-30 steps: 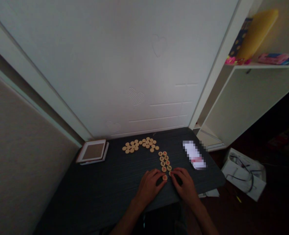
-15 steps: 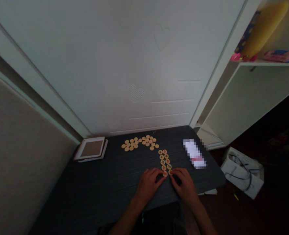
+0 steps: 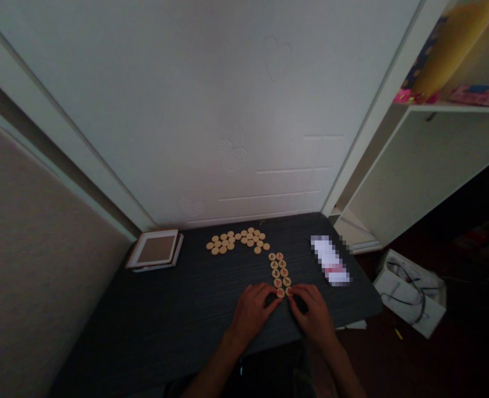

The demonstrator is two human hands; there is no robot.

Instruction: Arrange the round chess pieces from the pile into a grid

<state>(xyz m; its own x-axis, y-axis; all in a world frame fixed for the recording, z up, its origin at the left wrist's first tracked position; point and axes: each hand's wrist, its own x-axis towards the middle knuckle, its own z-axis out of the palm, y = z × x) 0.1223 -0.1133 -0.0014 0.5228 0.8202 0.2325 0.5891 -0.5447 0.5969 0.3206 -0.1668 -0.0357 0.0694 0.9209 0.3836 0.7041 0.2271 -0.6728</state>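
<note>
Round wooden xiangqi pieces [image 3: 275, 273] marked with red or black characters lie face up in two side-by-side columns on the dark table [image 3: 178, 309]. At the near end of the left column, my left hand [image 3: 252, 307] pinches a red-marked xiangqi piece [image 3: 280, 293] between thumb and fingers. My right hand [image 3: 313, 309] grips the nearest xiangqi piece [image 3: 288, 291] of the right column, whose face is partly hidden by my fingers. Farther back, a loose cluster of blank-looking xiangqi pieces [image 3: 223, 244] spreads along the table.
Stacked white-framed items [image 3: 157, 249] sit at the back left of the table. A blurred-out pale object [image 3: 330, 261] lies at the right. A white wall panel [image 3: 244, 110] rises behind. On the floor at right stands a white box [image 3: 412, 293] with a dark cord.
The view has shifted very slightly. Both hands stay at the near ends of the two columns, and the pieces keep their arrangement.
</note>
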